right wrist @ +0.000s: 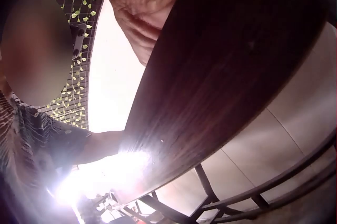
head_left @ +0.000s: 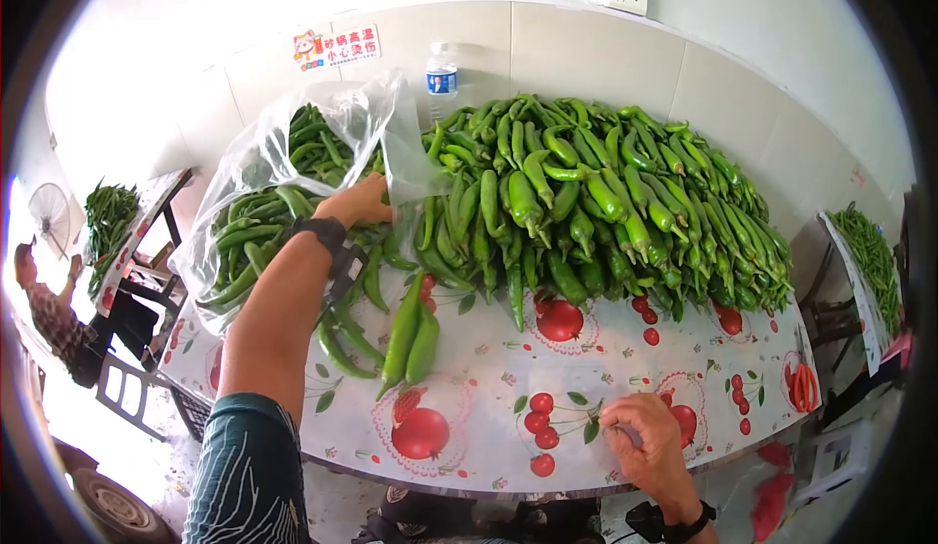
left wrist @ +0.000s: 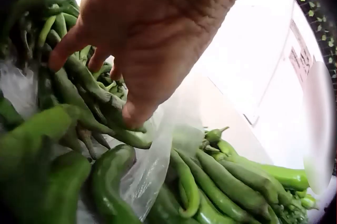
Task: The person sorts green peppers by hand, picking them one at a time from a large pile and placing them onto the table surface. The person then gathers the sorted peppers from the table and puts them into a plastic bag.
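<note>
At the mouth of a clear plastic bag (head_left: 210,251), my left hand (head_left: 362,202) reaches down among green chili peppers (head_left: 256,236). In the left wrist view, the left hand (left wrist: 152,34) has its thumb and fingers spread, with the fingertips on the peppers (left wrist: 79,97). To its right lies a large heap of green peppers (head_left: 586,182), many with their ends toward the front. Two loose green peppers (head_left: 408,347) lie side by side on the tablecloth in front. My right hand (head_left: 647,441) rests at the table's front edge, fingers loosely curled, holding nothing.
A fruit-patterned cloth covers the table (head_left: 606,358). Behind the heap stands a water bottle (head_left: 442,83) against the wall. Red chilies (head_left: 805,388) lie at the right edge. Other tables hold green peppers (head_left: 109,214) at the left and right; a person (head_left: 59,319) sits at the far left.
</note>
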{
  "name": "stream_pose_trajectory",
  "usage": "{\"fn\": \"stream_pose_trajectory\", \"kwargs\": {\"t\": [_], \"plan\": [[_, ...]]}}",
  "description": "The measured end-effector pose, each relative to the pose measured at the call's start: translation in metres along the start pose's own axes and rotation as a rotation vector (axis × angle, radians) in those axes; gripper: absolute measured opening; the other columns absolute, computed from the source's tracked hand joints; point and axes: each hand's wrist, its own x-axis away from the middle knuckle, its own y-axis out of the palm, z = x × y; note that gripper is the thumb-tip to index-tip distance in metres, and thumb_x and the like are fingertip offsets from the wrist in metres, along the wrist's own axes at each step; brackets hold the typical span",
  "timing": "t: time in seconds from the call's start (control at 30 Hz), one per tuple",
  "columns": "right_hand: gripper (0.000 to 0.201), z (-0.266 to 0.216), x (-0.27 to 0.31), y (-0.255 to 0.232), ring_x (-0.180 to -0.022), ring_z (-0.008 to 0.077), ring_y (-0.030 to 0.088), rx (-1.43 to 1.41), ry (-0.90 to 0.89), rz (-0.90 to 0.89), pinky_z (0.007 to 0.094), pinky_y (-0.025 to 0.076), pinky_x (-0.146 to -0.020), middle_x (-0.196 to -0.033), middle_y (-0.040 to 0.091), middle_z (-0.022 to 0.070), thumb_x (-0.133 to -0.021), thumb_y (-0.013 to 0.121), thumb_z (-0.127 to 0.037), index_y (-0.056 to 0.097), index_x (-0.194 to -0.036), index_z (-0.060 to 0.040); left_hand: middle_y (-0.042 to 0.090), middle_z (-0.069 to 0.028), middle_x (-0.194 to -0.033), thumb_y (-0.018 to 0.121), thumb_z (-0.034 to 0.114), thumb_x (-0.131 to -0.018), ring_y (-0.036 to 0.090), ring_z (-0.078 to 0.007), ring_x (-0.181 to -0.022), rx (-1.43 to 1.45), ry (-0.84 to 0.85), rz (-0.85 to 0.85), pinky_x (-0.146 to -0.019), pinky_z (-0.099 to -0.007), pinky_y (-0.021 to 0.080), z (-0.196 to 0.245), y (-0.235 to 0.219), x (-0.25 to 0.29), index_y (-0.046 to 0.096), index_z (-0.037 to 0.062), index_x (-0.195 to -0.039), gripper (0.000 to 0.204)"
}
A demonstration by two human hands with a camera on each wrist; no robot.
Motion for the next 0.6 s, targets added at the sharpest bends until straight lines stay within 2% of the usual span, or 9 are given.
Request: {"fn": "stream_pose_trajectory", "kwargs": {"t": [0.07,0.1,0.2,0.3,0.33,0.4,0.5,0.6], "plan": [[0.017,0.000,0.000,-0.001,-0.093,0.0292,0.062,0.015,0.002,-0.005,0.0391,0.046,-0.086,-0.094,0.068,0.0088,-0.074,0.068,0.001,0.065,-0.090,-0.0042,0.056,-0.0199,-0.129,0.068,0.026,-0.083,0.052,-0.0337,-0.120,0.081,0.063,-0.128,-0.105,-0.0394,0.039,-0.014,0.006,-0.010,0.050,0.0104,-0.136,0.059],[0.017,0.000,-0.001,-0.001,-0.092,0.0289,0.062,0.018,0.001,-0.011,0.0390,0.046,-0.086,-0.094,0.068,0.0086,-0.074,0.069,0.001,0.065,-0.090,-0.0042,0.057,-0.0200,-0.129,0.072,0.026,-0.077,0.052,-0.0319,-0.120,0.145,0.069,-0.201,-0.105,-0.0384,0.039,-0.010,-0.001,-0.008,0.050,0.0113,-0.137,0.066],[0.017,-0.001,-0.001,-0.001,-0.092,0.0286,0.062,0.016,0.012,-0.013,0.0386,0.046,-0.086,-0.095,0.069,0.0083,-0.074,0.069,0.001,0.065,-0.090,-0.0045,0.052,-0.0186,-0.137,0.072,0.021,-0.071,0.051,-0.0337,-0.123,0.065,-0.012,-0.382,-0.104,-0.0400,0.041,0.021,-0.033,0.018,0.049,0.0135,-0.139,0.072],[0.017,-0.002,-0.002,-0.002,-0.092,0.0285,0.062,0.023,0.017,-0.015,0.0384,0.046,-0.087,-0.095,0.069,0.0082,-0.074,0.069,0.001,0.065,-0.091,-0.0045,0.044,-0.0177,-0.144,0.070,0.016,-0.067,0.053,-0.0372,-0.120,-0.151,0.127,-0.215,-0.100,-0.0414,0.044,0.007,-0.024,0.031,0.045,0.0151,-0.142,0.079],[0.018,-0.002,-0.002,-0.001,-0.092,0.0285,0.062,0.023,0.013,-0.019,0.0383,0.046,-0.087,-0.095,0.069,0.0081,-0.074,0.069,0.001,0.065,-0.091,-0.0045,0.043,-0.0150,-0.142,0.069,0.016,-0.069,0.055,-0.0369,-0.117,-0.147,0.117,-0.194,-0.099,-0.0420,0.045,0.004,-0.020,0.030,0.048,0.0143,-0.139,0.073],[0.018,-0.001,-0.002,-0.003,-0.092,0.0284,0.062,0.029,-0.001,-0.029,0.0382,0.046,-0.087,-0.095,0.069,0.0079,-0.074,0.069,0.001,0.066,-0.091,-0.0045,0.041,-0.0095,-0.138,0.068,0.016,-0.072,0.058,-0.0365,-0.111,-0.135,0.096,-0.144,-0.095,-0.0434,0.047,0.002,-0.015,0.032,0.053,0.0128,-0.133,0.063],[0.018,0.000,0.000,-0.001,-0.092,0.0286,0.062,0.002,0.012,-0.008,0.0383,0.046,-0.086,-0.095,0.068,0.0080,-0.075,0.069,0.001,0.065,-0.091,-0.0044,0.043,-0.0097,-0.134,0.066,0.011,-0.073,0.057,-0.0351,-0.112,-0.099,-0.074,-0.200,-0.093,-0.0433,0.048,0.014,-0.013,0.030,0.054,0.0108,-0.130,0.059],[0.017,0.000,0.001,-0.001,-0.091,0.0291,0.061,0.011,0.007,0.001,0.0385,0.047,-0.085,-0.095,0.068,0.0085,-0.075,0.068,0.001,0.065,-0.091,-0.0046,0.044,-0.0103,-0.131,0.066,0.005,-0.071,0.057,-0.0342,-0.111,-0.109,-0.132,-0.164,-0.093,-0.0427,0.048,0.030,-0.013,0.034,0.058,0.0073,-0.123,0.052]]}}
